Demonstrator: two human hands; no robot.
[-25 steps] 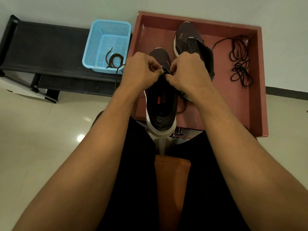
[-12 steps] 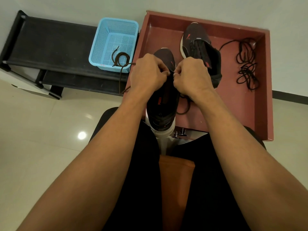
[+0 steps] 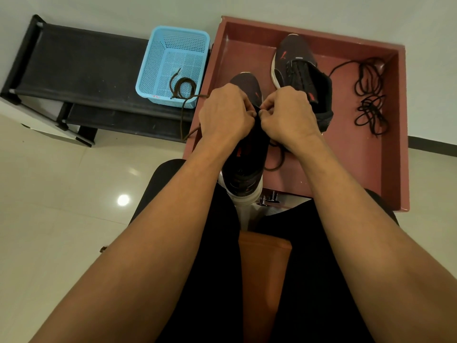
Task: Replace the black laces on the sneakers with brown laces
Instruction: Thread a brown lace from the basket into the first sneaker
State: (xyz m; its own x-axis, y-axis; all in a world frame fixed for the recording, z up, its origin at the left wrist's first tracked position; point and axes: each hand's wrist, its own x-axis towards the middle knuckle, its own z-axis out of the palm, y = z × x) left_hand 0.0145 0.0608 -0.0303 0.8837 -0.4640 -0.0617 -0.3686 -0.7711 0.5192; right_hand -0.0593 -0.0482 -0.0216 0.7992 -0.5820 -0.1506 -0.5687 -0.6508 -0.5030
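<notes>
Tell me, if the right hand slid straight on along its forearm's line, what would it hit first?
Probably the toe of the near sneaker, just beyond the right hand; after that the red tray's far wall. Depth is hard to judge.

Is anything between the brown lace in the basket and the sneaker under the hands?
Nothing visible. The brown lace runs freely from the blue basket over its rim toward the left hand, which, like the right hand, is at the near sneaker.
</notes>
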